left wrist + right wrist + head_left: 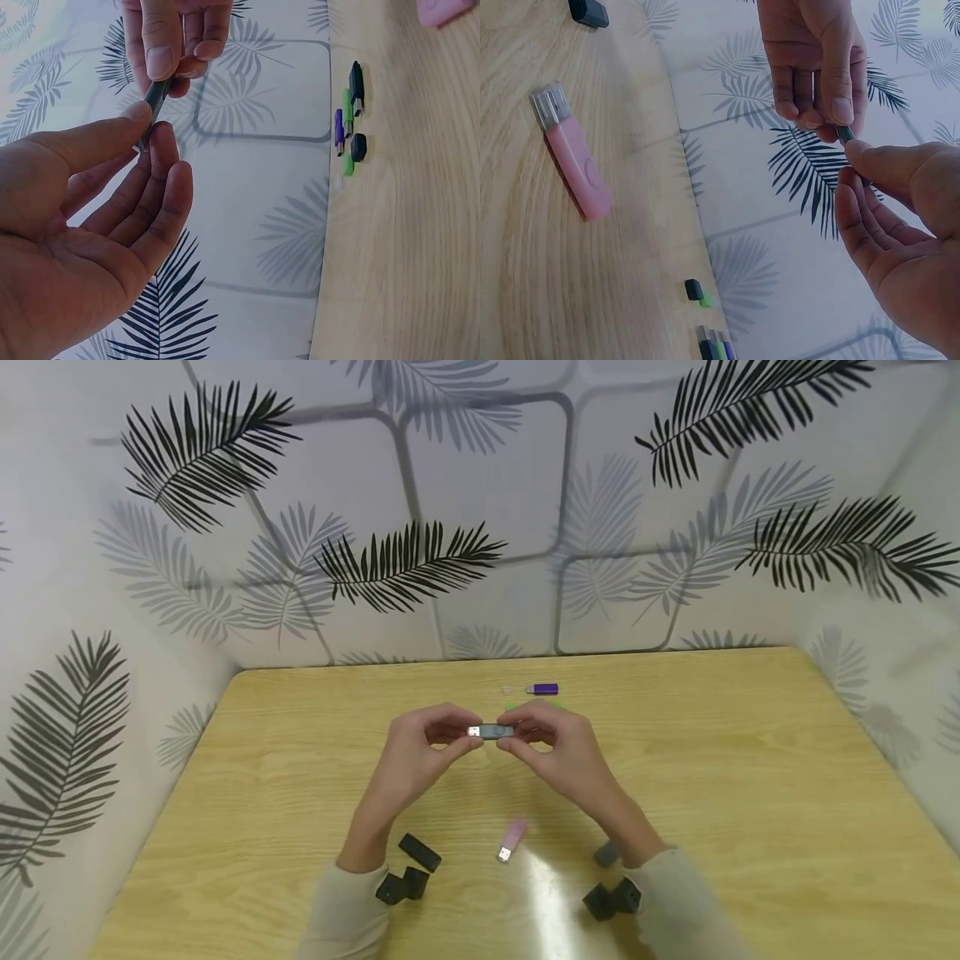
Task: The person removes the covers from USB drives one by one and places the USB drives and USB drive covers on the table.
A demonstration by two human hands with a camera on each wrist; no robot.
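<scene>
Between my hands is a grey USB stick (495,732), held level above the table with its metal plug toward the left. My left hand (408,752) pinches the plug end between thumb and fingers. The other end is pinched by my right hand (562,750). Seen from the left wrist, the stick (159,91) looks dark and thin, its ends covered by fingertips. A pink USB stick (513,841) with a clear cap over its plug lies on the table between my forearms.
Toward the back lie purple (339,129), green (347,109) and black USB sticks (356,84), with a black cap (359,148) and a green cap (348,165). A black stick-shaped piece (420,852) lies by my left wrist, a dark grey piece (607,853) by my right. Behind stands a leaf-patterned wall (495,602).
</scene>
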